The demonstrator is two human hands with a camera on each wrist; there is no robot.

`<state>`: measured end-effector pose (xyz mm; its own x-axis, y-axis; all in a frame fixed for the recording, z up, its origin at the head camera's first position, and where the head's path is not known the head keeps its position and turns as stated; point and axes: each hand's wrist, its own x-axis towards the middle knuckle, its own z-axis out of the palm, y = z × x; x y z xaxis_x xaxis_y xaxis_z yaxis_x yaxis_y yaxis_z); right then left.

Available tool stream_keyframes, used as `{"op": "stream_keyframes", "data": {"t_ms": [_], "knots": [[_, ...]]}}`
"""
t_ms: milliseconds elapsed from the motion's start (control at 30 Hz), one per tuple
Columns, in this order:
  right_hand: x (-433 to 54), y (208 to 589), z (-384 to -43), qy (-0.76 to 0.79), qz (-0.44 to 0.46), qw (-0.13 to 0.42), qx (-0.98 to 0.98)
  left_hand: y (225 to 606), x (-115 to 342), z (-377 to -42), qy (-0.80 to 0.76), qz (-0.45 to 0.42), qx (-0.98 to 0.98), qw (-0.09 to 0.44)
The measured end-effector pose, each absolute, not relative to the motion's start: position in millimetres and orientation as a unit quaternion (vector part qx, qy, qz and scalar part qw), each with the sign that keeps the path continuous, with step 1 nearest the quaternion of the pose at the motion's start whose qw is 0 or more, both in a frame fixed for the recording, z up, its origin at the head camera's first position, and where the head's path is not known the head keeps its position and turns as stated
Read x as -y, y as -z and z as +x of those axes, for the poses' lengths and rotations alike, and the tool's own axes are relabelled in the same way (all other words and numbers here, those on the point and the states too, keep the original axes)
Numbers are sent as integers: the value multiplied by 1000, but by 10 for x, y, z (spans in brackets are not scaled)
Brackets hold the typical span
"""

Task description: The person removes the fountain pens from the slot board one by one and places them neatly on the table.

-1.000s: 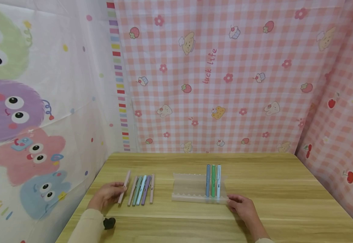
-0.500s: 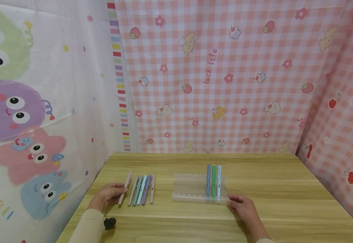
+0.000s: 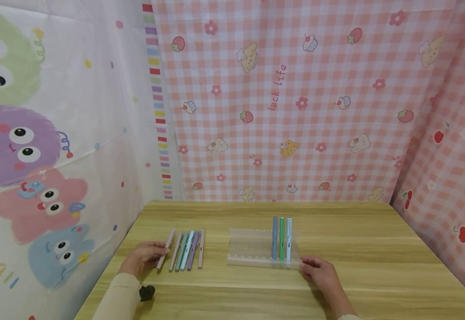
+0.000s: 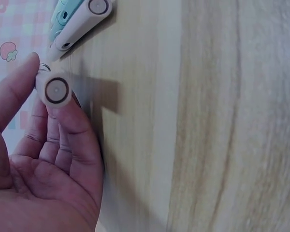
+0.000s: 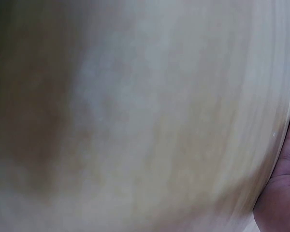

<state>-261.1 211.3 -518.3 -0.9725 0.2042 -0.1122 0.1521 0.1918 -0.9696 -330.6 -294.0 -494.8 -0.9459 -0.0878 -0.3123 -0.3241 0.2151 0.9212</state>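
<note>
On the left in the head view, my left hand [image 3: 144, 258] pinches a pale pink pen [image 3: 166, 248] between thumb and fingers. The left wrist view shows that pen [image 4: 57, 89] end-on, held apart from the tabletop, its clip facing the thumb. Right beside it lies a loose row of pens: a pinkish one [image 3: 175, 252], a green one [image 3: 181, 252], a light blue one [image 3: 186, 250], a purple one [image 3: 193, 251] and another pink one [image 3: 201, 249]. My right hand [image 3: 318, 271] grips the near right corner of a clear notched pen rack [image 3: 248, 244].
Standing in the rack's right part are a dark blue pen [image 3: 274, 238], a green pen [image 3: 282, 238] and a light blue pen [image 3: 289, 238]. A small black object [image 3: 147, 292] is by the left sleeve. Printed curtains [image 3: 296, 124] rise behind the wooden table [image 3: 256, 293].
The pink pen in my left hand has dipped slightly at its far end and leans a little more to the right. My right hand and the rack stay put.
</note>
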Motion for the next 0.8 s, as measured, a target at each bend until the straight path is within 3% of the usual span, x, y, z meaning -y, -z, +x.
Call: {"op": "stream_keyframes", "data": {"t_ms": [800], "knots": [[-2121,5193,-2620,-629,-120,17,768,4894,2822,-3309,-559,-117,-817,85]]}}
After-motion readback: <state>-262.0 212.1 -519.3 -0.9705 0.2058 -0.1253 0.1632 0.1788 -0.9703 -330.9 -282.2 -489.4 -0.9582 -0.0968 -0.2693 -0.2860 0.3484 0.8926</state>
